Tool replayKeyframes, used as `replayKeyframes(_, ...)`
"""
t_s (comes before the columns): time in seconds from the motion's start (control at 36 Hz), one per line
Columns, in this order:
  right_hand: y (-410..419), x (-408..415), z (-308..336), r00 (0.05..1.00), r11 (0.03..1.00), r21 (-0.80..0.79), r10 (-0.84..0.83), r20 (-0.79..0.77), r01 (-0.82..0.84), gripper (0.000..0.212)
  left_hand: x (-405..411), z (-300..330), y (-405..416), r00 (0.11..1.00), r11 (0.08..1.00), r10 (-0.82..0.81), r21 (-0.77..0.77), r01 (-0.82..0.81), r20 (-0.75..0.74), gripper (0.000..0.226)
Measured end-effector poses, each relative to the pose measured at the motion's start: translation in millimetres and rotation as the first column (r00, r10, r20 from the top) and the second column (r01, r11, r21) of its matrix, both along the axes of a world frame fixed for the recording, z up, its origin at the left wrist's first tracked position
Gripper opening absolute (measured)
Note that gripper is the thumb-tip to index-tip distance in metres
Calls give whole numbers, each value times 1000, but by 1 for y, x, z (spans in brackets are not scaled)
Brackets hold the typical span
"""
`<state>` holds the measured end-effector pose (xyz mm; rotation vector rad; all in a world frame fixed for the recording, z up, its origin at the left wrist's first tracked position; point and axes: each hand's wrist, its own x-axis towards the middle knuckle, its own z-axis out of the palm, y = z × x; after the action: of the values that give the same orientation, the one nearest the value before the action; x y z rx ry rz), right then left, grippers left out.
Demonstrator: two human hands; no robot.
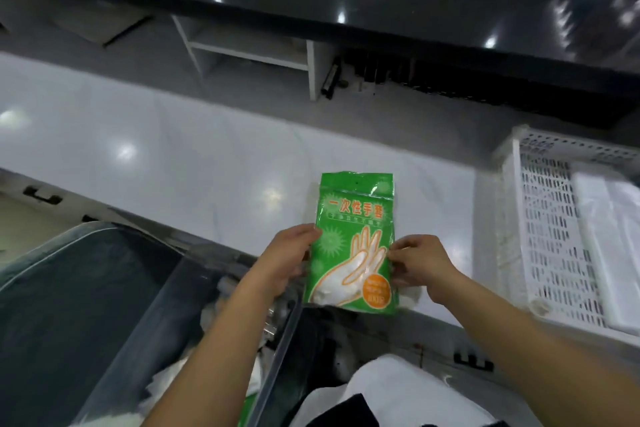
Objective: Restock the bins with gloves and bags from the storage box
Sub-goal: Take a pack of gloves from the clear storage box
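Glove pack (355,243) upright, long axis vertical

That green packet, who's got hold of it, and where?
Both hands hold the green glove packet: left hand on its left edge, right hand on its right edge.

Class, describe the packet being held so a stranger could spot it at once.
Find the pale glossy floor, then the clear storage box at lower left and the white slotted bin at right. Between them, the left hand and right hand hold the glove packet: bright green, printed with a white hand.
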<state>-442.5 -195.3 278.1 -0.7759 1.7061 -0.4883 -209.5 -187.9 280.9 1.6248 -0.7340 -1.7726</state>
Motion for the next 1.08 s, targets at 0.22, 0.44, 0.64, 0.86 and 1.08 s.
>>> replayKeyframes(0.22,7,4,-1,989,987,-155,17,-145,-39,17,-5,-8,-4,990,986,-104,-118,115,96,42)
replayKeyframes(0.44,5,2,7,987,990,-44,-131,88,135,46,-2,-11,-11,996,996,-70,-57,67,-55,52)
replayKeyframes(0.64,27,-10,27,968,985,-99,-117,222,142,44,-2,-8,-5,956,972,-228,-91,215,-185,39)
replayKeyframes(0.86,60,-58,93,949,912,-344,-122,289,222,58,-40,37,-6,866,932,-330,-274,236,-376,57)
replayKeyframes(1.08,90,-132,153,958,914,-370,-63,278,168,37,-123,84,-22,766,859,-472,-422,289,-437,63)
